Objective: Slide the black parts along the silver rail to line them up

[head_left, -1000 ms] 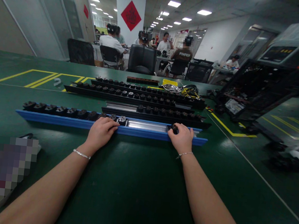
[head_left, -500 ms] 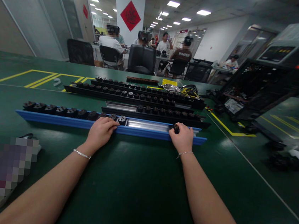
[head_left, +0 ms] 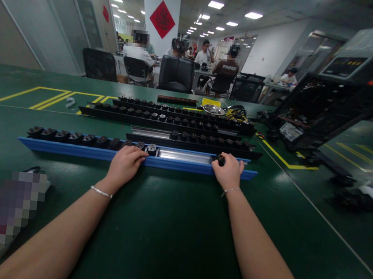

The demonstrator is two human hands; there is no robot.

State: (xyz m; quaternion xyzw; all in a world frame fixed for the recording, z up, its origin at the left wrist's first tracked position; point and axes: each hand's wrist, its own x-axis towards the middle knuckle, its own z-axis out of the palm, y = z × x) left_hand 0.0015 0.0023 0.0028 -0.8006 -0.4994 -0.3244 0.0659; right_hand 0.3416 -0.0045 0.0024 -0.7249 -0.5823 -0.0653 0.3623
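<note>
moved: your right hand has slid a tiny bit to the right along the blue rail, and the small black piece went with it.
right fingers: bent and nearly closed, with the small black piece pinched in them, over the right part of the blue rail.
left hand: your left hand rests at the front edge of the blue rail, fingers bent and close together; you cannot tell if they grip it.
row: black pieces sit side by side on the left of the blue rail; the last one is by your left fingertips.
shiny strip: bare silver track shows between your hands.
behind: black rails lie on the green table, with more pieces on them.
</note>
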